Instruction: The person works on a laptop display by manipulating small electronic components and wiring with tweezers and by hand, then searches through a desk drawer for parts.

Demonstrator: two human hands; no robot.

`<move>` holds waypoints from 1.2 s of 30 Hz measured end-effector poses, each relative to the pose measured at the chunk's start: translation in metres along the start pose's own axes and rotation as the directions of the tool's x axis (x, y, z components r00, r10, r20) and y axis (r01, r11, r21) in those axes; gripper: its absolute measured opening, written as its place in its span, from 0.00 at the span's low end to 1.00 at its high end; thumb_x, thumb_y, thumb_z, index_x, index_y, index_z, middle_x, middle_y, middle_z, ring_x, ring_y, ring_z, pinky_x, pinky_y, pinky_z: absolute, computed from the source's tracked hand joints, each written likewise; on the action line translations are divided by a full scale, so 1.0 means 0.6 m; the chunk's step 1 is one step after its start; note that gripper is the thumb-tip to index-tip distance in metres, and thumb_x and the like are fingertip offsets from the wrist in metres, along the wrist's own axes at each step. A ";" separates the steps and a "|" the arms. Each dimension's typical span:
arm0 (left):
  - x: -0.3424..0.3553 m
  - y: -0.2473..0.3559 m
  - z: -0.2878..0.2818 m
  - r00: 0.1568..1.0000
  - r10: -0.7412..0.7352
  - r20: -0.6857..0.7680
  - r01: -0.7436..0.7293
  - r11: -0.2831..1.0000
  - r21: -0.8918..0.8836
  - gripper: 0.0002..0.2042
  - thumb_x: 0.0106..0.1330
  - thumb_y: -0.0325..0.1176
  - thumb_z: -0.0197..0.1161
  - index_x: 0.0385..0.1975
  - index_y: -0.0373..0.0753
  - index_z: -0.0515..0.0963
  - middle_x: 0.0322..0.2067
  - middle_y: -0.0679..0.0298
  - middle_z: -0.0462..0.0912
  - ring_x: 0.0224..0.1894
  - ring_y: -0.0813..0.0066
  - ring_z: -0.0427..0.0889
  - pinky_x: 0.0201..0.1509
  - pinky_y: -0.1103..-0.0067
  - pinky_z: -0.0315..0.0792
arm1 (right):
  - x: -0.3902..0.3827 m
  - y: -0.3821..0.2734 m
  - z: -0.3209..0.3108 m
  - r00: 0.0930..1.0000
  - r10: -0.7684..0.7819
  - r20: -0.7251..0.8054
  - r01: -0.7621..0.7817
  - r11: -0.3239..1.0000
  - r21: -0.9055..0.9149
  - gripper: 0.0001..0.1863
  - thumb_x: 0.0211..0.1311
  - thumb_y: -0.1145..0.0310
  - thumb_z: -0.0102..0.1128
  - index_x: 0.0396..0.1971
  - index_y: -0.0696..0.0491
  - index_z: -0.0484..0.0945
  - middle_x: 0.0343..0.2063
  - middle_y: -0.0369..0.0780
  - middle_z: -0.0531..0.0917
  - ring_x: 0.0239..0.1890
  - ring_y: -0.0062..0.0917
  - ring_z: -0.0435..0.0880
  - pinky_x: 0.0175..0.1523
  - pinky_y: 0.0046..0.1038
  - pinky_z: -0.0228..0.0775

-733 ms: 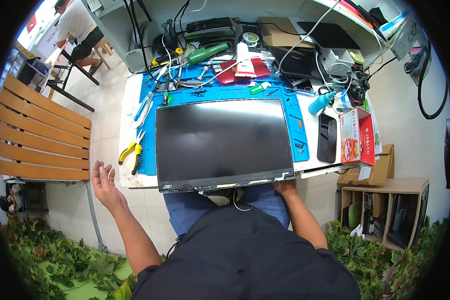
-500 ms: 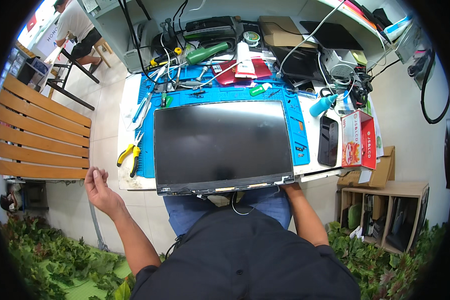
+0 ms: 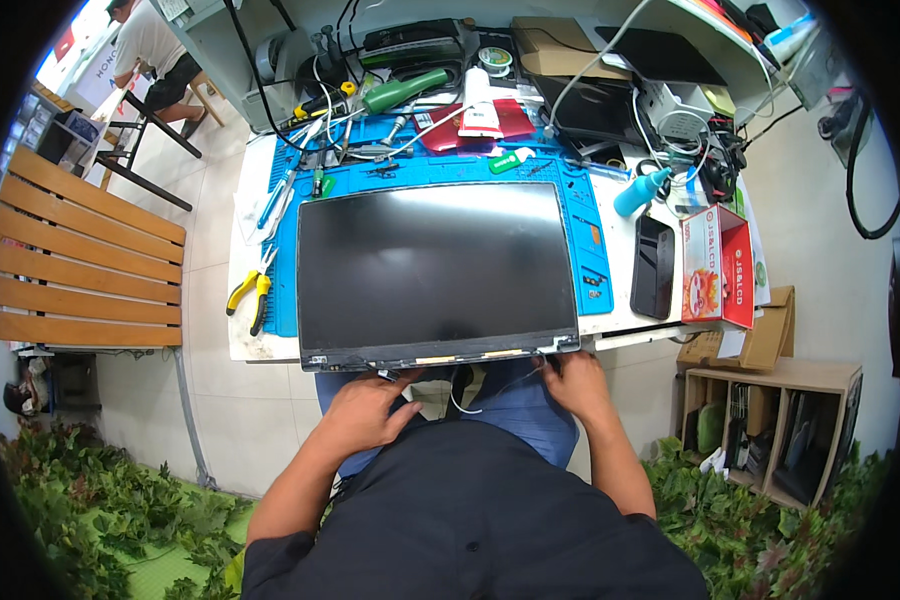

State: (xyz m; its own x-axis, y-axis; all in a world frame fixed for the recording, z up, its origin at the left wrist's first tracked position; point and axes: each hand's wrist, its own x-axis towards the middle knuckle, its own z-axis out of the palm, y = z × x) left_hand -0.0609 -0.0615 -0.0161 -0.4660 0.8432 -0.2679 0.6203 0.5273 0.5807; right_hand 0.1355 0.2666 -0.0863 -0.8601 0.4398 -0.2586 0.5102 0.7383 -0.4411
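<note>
A black laptop display panel (image 3: pixel 435 265) lies on the blue silicone mat (image 3: pixel 592 245), its lower edge with loose cables overhanging the desk. My left hand (image 3: pixel 365 410) is just below that edge on the left, thumb apart, fingers reaching to the edge beside a small dark connector, fingertips partly hidden. My right hand (image 3: pixel 575 385) is at the lower right edge, fingers bent beside a thin cable (image 3: pixel 510 388); what they grip is hidden. Yellow-handled pliers (image 3: pixel 245 295) lie left of the panel; a phone (image 3: pixel 652 268) lies to its right.
Tools and cables clutter the desk's back, with a green bottle (image 3: pixel 405 92), white tube (image 3: pixel 478 110) and blue bottle (image 3: pixel 638 195). A red box (image 3: pixel 730 270) stands at the right. A wooden bench (image 3: pixel 85 270) is at left; a person (image 3: pixel 150 60) sits behind it.
My left hand has moved from the open space at the left to the panel's lower edge. My right hand has shifted slightly along the edge; the view has moved a little.
</note>
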 end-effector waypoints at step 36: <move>-0.253 0.116 0.093 0.881 0.101 0.463 0.031 0.963 -0.268 0.44 0.84 0.71 0.47 0.80 0.35 0.71 0.68 0.36 0.83 0.71 0.34 0.81 0.76 0.56 0.73 | -0.302 -0.087 0.024 0.789 -0.328 -0.519 0.480 0.857 0.188 0.07 0.61 0.76 0.78 0.26 0.55 0.86 0.21 0.38 0.84 0.23 0.32 0.80 0.30 0.34 0.71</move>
State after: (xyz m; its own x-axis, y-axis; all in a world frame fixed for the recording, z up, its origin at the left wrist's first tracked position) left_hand 0.0881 -0.1470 0.0219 -0.0558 0.8439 -0.5337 0.4142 0.5059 0.7566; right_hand 0.2644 0.1412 -0.0288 -0.8443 0.3707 0.3869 0.0243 0.7478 -0.6635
